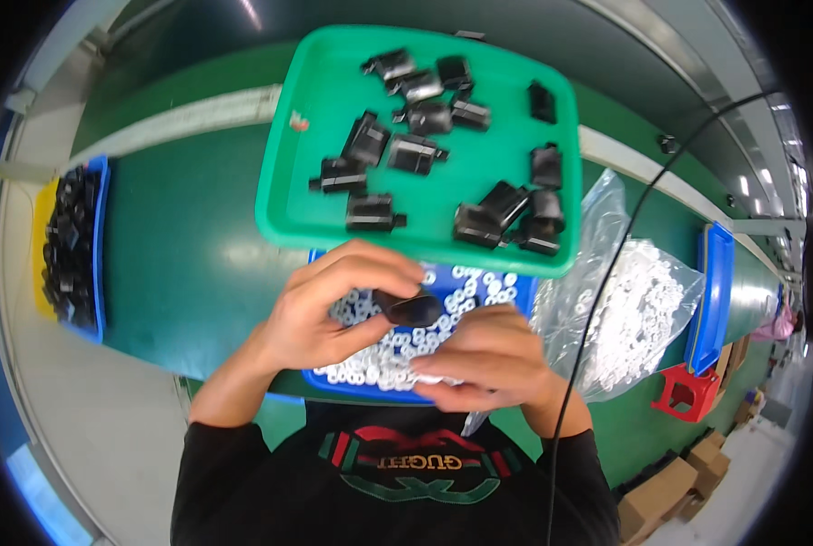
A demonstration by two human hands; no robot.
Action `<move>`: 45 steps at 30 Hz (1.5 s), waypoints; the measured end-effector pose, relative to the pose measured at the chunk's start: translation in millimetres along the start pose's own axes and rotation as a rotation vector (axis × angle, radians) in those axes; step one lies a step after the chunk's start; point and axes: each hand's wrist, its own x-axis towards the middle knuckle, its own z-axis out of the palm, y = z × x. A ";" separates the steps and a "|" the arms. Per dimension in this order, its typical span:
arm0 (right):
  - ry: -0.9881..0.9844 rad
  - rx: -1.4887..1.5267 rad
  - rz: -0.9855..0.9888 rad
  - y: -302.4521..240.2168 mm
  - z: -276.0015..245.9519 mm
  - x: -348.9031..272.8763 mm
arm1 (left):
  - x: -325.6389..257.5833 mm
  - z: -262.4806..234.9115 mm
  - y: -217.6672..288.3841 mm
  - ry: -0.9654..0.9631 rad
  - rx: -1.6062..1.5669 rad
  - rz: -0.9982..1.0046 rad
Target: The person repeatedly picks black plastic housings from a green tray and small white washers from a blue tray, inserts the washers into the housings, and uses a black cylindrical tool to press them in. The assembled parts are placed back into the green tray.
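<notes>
My left hand (338, 305) is closed around a black plastic part (414, 310), whose rounded dark end points toward my right hand. Just to the right and a little nearer, my right hand (490, 359) has its thumb and fingers pressed together; whether a small white piece sits between them cannot be made out. Both hands are over a blue tray (313, 380) of small white rings (370, 369). Beyond it, a green tray (274, 196) carries several black plastic parts (414, 153) like the held one, lying scattered at various angles.
A clear plastic bag of white rings (638, 305) lies to the right. At the left stands a blue bin (98, 273) full of black parts. A black cable (620, 232) hangs across the right side. Further right are a blue tray (714, 296) and a red stool (688, 393).
</notes>
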 end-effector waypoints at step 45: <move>-0.066 -0.151 0.207 6.2 -22.3 1.9 | -3.5 0.1 -10.1 -0.081 -0.096 0.022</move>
